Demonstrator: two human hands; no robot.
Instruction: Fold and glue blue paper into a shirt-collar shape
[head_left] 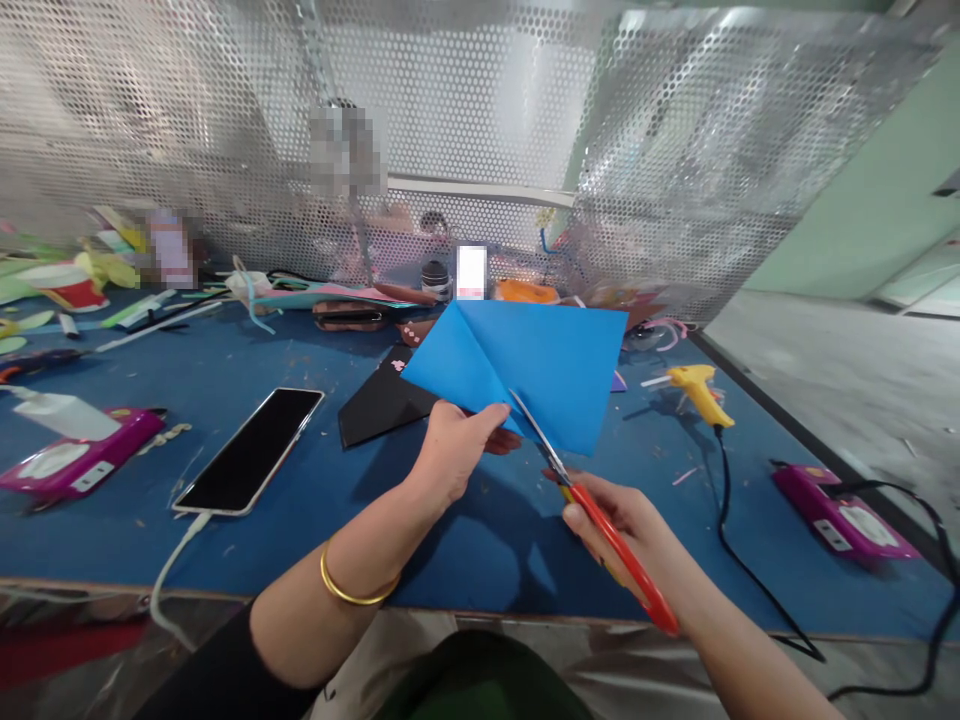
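A sheet of bright blue paper (559, 350), with a line running across it from its top left corner, is held above the table. My left hand (457, 445) pinches its lower edge, thumb on top and fingers beneath. My right hand (611, 520) grips scissors (626, 555) with red and yellow handles. One blade lies over the paper just right of my left thumb; the other blade is hidden under the sheet. Behind my left hand, a black flat piece (386, 400) with a small pink decoration rests on the table, partly covered by the paper.
On the blue table (300, 555), a charging phone (251, 450) and a magenta power strip (79, 455) lie left. A yellow glue gun (701, 390) and another magenta power strip (844, 510) with black cables are right. Craft scraps line the back against a perforated metal screen (480, 90).
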